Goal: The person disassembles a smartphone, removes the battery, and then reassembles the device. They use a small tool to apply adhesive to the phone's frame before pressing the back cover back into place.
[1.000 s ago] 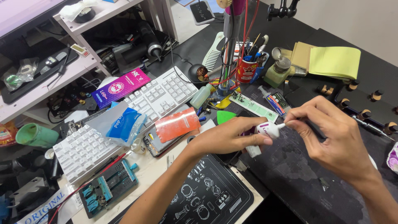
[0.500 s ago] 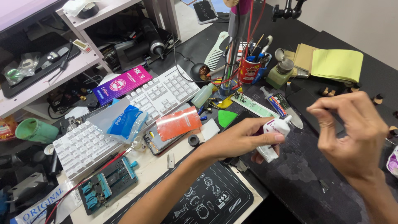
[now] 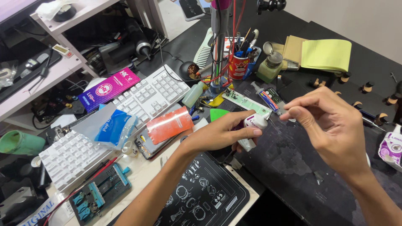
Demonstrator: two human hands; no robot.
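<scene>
My left hand (image 3: 217, 136) grips the small white plastic tube (image 3: 252, 126) above the dark counter (image 3: 293, 163), while my right hand (image 3: 331, 125), pulled off the tip since a moment ago, hovers near, fingertips pinched, contents unclear.

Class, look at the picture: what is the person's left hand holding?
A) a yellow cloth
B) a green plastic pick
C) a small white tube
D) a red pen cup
C: the left hand is wrapped around a small white tube, while the right hand is raised apart from it.
</scene>
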